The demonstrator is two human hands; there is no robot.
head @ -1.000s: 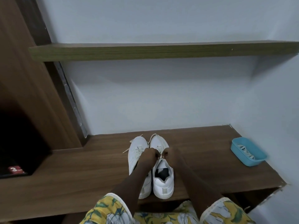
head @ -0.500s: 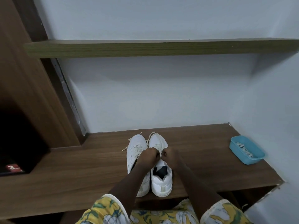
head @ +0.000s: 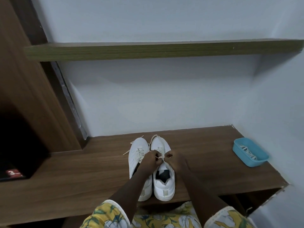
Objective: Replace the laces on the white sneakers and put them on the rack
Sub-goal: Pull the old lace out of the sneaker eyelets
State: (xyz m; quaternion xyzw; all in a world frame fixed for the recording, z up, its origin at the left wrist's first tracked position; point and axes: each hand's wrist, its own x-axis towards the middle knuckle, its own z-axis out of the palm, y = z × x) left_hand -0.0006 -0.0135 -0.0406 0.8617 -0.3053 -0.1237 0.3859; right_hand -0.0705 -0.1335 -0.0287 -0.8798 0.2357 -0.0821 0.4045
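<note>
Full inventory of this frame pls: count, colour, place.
white low-top sneakers: 2, white, side by side on the lower shelf, toes toward the wall
cream lace: 1, cream, on the sneaker nearer the tray, pinched between both hands
brown wooden lower shelf: 1, brown, across the middle
blue plastic tray: 1, blue, right end of the lower shelf
striped laces: count unclear, pale with dark marks, inside the tray
olive-brown upper shelf: 1, on the wall above
red label: 1, red, marked 3, in the dark left compartment
left hand: fingers pinch the lace
right hand: fingers pinch the lace
</note>
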